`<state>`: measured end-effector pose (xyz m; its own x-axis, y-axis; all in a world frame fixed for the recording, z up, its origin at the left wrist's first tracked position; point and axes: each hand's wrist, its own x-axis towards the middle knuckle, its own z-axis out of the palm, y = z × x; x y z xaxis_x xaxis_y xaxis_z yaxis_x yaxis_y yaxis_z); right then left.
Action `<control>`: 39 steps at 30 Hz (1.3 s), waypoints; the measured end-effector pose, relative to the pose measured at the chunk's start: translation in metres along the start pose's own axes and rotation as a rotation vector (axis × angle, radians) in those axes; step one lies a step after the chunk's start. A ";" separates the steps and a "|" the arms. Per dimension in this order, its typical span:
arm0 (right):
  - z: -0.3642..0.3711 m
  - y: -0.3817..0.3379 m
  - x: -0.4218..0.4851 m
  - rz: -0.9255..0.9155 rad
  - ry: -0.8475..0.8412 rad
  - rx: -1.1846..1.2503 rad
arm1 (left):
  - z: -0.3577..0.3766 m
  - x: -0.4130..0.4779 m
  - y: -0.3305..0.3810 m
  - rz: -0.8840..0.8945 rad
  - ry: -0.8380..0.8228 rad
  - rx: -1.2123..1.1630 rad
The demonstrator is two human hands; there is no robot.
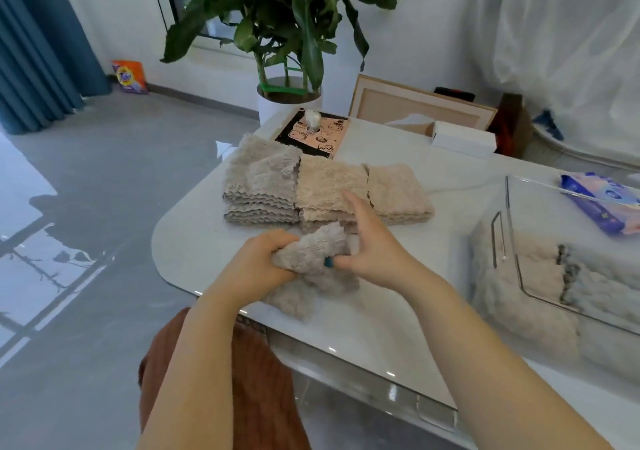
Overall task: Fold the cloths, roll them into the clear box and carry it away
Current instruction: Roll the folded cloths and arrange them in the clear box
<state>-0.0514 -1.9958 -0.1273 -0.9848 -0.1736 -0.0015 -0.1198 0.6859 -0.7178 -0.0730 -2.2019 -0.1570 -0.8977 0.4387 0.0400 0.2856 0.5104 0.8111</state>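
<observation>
A fluffy grey-beige cloth (311, 259) lies bunched near the front edge of the white table (398, 328). My left hand (263, 259) grips its rolled left end. My right hand (370, 241) pinches the right side of the roll with thumb and fingers, the index finger pointing up. Behind them sit three stacks of folded cloths (325, 190), grey on the left and beige to the right. The clear box (561, 259) stands at the right and holds several rolled cloths (540, 276).
A blue wipes pack (602, 203) lies behind the box. A pink patterned board with a small white object (311, 131), a white tissue box (460, 138), a picture frame (415, 106) and a potted plant (291, 34) are at the back. Grey floor is to the left.
</observation>
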 end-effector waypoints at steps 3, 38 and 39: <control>-0.019 0.004 -0.018 0.043 -0.167 0.337 | -0.005 -0.003 0.024 0.042 -0.007 -0.174; -0.324 0.225 -0.178 0.779 0.152 -0.046 | 0.314 0.188 0.306 -0.152 -0.618 -0.123; -0.323 0.235 -0.175 0.824 0.145 -0.033 | 0.324 0.191 0.306 -0.227 -0.611 -0.127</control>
<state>0.0522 -1.5759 -0.0703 -0.7646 0.4840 -0.4255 0.6445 0.5738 -0.5053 -0.0486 -1.7219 -0.0908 -0.5683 0.6903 -0.4477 0.0363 0.5646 0.8245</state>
